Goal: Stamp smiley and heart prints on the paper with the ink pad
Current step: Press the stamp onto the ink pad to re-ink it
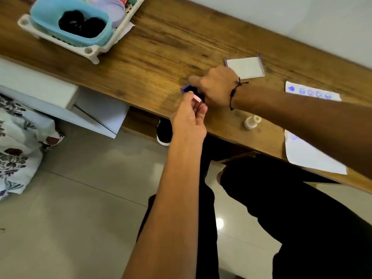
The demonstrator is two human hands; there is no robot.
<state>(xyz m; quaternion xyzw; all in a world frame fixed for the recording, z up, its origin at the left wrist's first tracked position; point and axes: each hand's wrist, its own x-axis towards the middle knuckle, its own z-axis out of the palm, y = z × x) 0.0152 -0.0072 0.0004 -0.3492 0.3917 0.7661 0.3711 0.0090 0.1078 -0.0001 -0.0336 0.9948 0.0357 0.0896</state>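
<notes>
A purple ink pad (pixel 187 89) with a dark inked face lies near the desk's front edge. My right hand (pixel 216 85), with a black cord bracelet on the wrist, rests over its right side and hides most of it. My left hand (pixel 190 113) pinches a small pink stamp (pixel 196 98) at the pad's near edge. The pad's white lid (pixel 246 67) lies open further back. A paper strip (pixel 314 92) at the right carries a blue heart print and several smiley prints. A larger white sheet (pixel 310 156) with a faint blue mark overhangs the front edge.
A cream-coloured stamp (pixel 251 122) lies on its side on the wooden desk (pixel 157 47). A white rack (pixel 66 40) with a light blue tub stands at the back left. Below are a white drawer unit, a floral cloth, a black shoe and my dark-trousered legs.
</notes>
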